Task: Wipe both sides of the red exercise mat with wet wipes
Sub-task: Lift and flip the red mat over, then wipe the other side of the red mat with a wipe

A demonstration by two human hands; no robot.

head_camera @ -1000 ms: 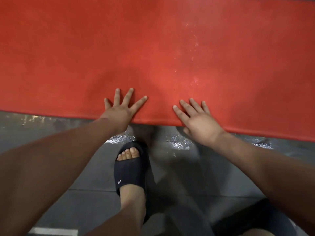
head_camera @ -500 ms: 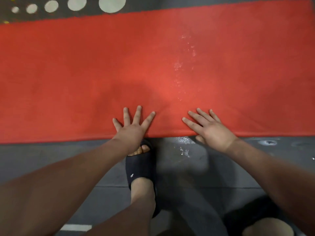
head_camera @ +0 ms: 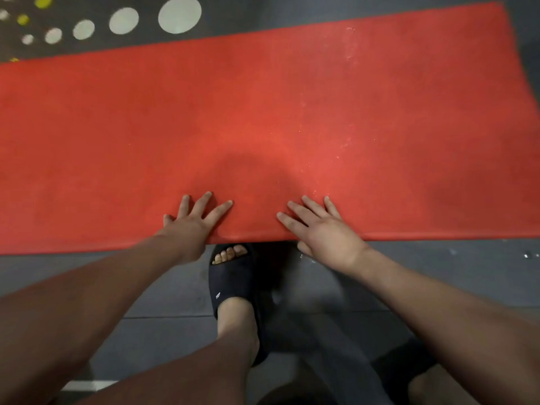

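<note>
The red exercise mat [head_camera: 263,118] lies flat across the grey floor, and faint wet specks show on its right half. My left hand [head_camera: 193,223] rests on the mat's near edge with straight, spread fingers. My right hand [head_camera: 321,229] lies flat on the same edge a little to the right, its thumb below the mat's edge. Neither hand holds anything. No wet wipe is in view.
My foot in a black slide sandal [head_camera: 233,282] stands on the floor between my arms, its toes at the mat's near edge. White and yellow painted dots [head_camera: 178,14] mark the floor beyond the mat at the upper left. A white floor line [head_camera: 87,385] runs at the lower left.
The view has pulled back, so the mat's far edge and right end now show. Both hands stay flat on the near edge, and the sandal sits closer to that edge.
</note>
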